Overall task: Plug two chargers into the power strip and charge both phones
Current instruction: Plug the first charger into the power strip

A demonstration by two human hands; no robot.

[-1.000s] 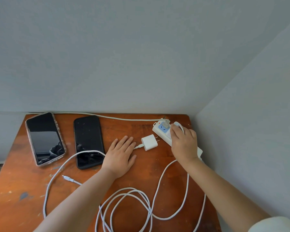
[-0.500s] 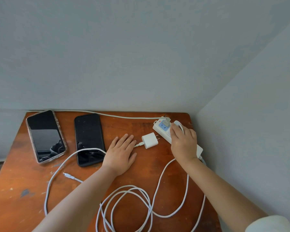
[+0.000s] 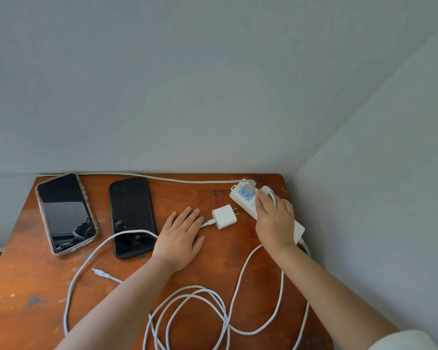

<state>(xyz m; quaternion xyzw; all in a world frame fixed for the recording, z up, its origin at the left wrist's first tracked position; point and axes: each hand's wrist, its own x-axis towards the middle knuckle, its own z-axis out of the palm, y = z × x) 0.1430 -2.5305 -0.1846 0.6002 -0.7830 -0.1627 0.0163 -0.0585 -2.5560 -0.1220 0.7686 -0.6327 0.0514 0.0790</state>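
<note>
A white power strip (image 3: 243,198) lies at the table's back right, a red light lit at its far end. My right hand (image 3: 274,221) covers its middle, fingers closed around a white charger (image 3: 268,191) pressed onto the strip. A second white charger (image 3: 224,217) lies loose on the wood left of the strip, prongs toward it. My left hand (image 3: 180,238) rests flat on the table, fingers spread, fingertips by that charger's cable end. Two dark phones lie face up: a clear-cased phone (image 3: 65,212) at far left and a black phone (image 3: 132,215) beside it.
White cables (image 3: 195,311) loop over the front of the wooden table (image 3: 23,299); one crosses the black phone's lower end. A loose connector tip (image 3: 98,272) lies near the left. The strip's cord (image 3: 162,178) runs along the back edge. Grey walls close in behind and right.
The view has shifted slightly. My hands stay in nearly the same places, the right still on the charger at the strip, the left flat on the table.
</note>
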